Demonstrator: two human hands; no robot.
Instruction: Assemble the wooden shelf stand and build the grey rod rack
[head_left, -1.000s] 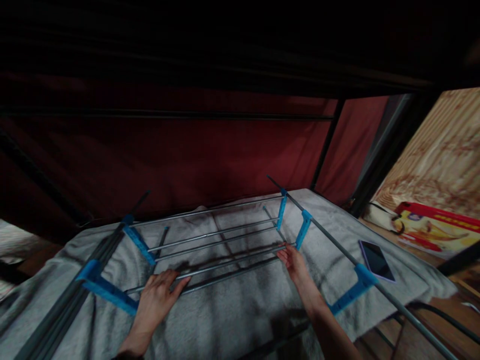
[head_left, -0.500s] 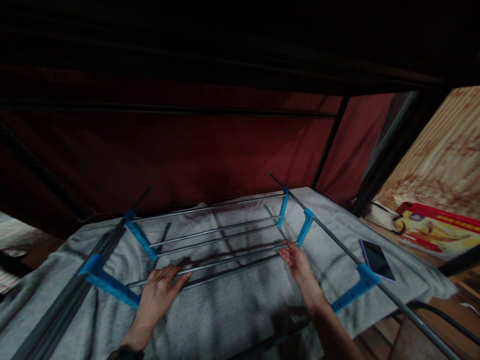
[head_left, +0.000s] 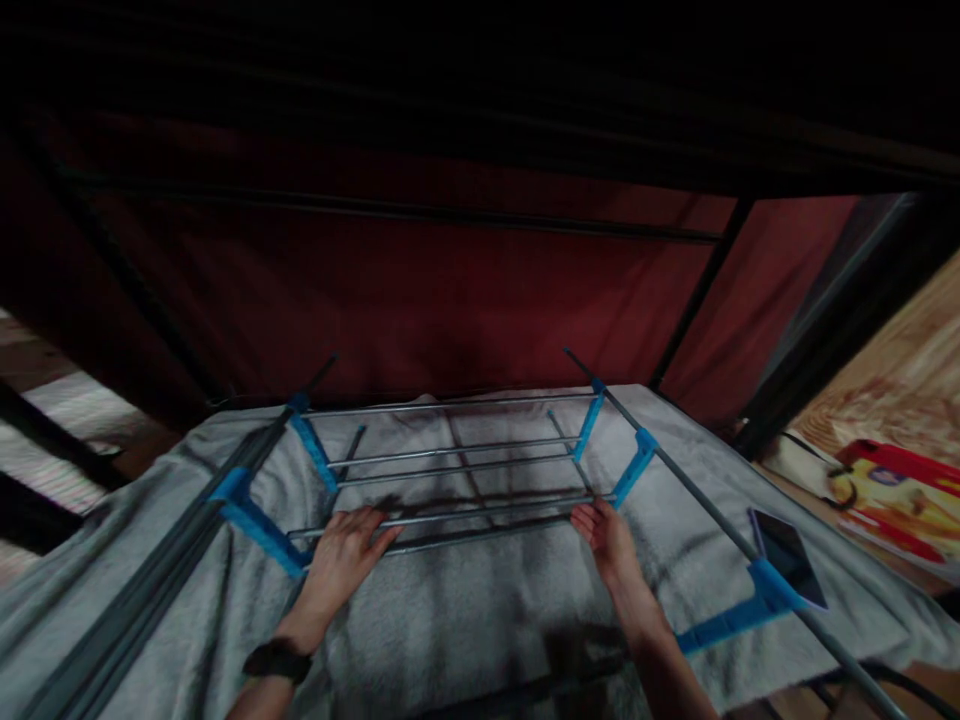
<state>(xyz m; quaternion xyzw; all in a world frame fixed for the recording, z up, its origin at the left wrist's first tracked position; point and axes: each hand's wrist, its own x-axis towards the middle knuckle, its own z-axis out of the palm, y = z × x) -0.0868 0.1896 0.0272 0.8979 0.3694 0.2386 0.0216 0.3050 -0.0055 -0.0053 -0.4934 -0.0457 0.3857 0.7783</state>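
Camera's swung left; both hands, left [head_left: 341,555] and right [head_left: 611,535], stay loosely curled on rod [head_left: 465,512]. Best push evenly into clips [head_left: 634,468].

blue brackets [head_left: 259,522], grey towel [head_left: 480,620]

I see my left hand [head_left: 346,553] and right hand [head_left: 611,535] resting on a metal rod [head_left: 480,510] of the rack [head_left: 450,465], over a grey blanket [head_left: 465,620].
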